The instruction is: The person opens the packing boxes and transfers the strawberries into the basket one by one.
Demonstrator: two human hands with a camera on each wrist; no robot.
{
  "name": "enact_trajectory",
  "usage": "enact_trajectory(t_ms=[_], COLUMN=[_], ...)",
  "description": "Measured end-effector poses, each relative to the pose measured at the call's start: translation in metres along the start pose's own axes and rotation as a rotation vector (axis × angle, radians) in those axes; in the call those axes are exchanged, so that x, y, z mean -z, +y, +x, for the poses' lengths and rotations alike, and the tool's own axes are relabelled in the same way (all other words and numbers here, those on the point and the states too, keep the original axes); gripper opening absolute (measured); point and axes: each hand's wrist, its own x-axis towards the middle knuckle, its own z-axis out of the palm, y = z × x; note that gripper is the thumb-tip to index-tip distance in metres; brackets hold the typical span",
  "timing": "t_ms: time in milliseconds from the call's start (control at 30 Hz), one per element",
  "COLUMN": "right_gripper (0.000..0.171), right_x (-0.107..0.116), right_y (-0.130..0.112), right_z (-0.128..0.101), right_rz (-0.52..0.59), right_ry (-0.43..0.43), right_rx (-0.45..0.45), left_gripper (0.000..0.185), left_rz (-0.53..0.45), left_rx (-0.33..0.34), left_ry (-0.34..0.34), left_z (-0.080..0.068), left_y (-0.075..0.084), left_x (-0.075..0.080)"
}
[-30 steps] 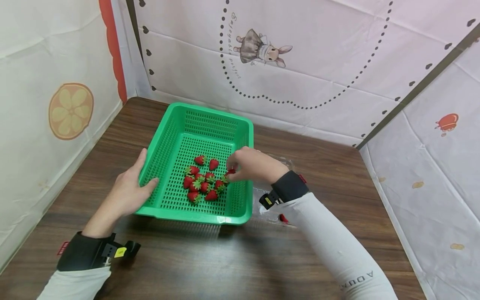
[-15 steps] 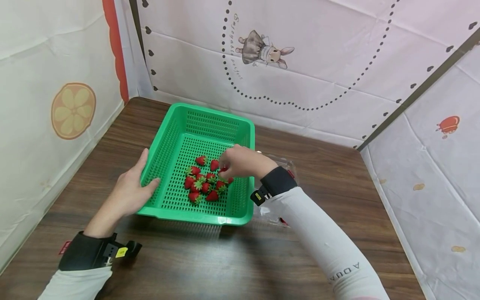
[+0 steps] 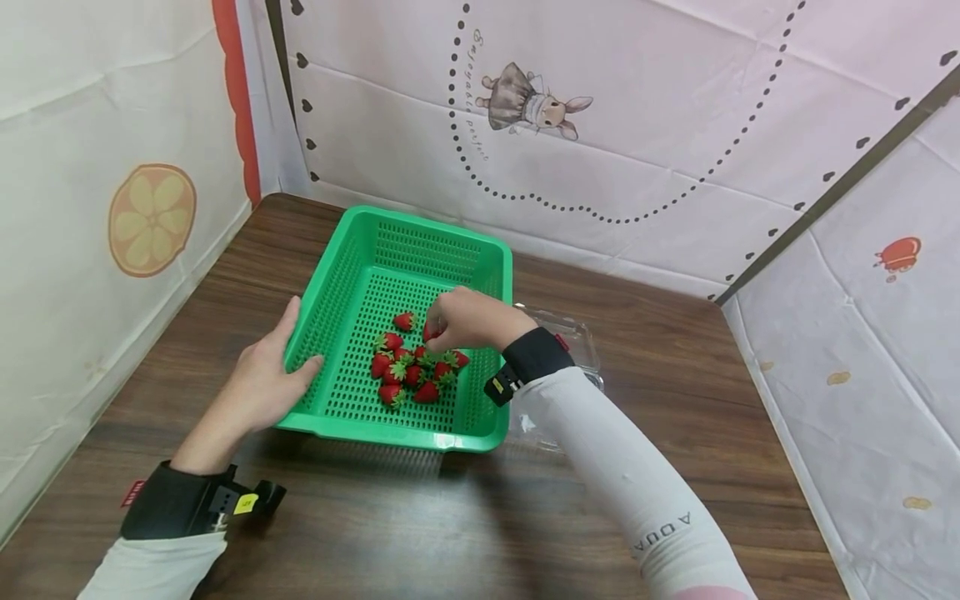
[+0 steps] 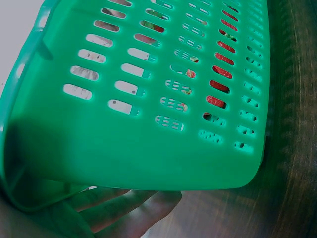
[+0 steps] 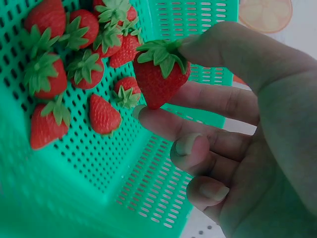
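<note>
Green basket (image 3: 352,287) on the counter (image 3: 465,517) contains strawberries (image 3: 408,367). Left hand (image 3: 262,379) grips its left wall, thumb inside. Right hand (image 3: 468,321) pinches one strawberry (image 5: 161,74) over the pile.

The basket (image 3: 352,275) is green with lots of little holes. The strawberries (image 3: 408,367) are red with green leaves. The table (image 3: 675,350) is dark brown.
</note>
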Motion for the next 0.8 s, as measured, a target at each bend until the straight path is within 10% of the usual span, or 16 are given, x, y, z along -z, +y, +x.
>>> enact_trajectory(t_ms=[467, 800], right_gripper=[0.040, 0.029], right_x=[-0.008, -0.014], right_y=[-0.001, 0.002], right_z=[0.019, 0.032], right_rz=[0.047, 0.028], right_ry=[-0.011, -0.003], right_rx=[0.006, -0.039], left_gripper=[0.084, 0.084], left_rz=[-0.003, -0.003], left_rx=[-0.012, -0.010], left_ry=[0.007, 0.010], left_z=[-0.001, -0.001], left_y=[0.000, 0.000], left_x=[0.000, 0.000])
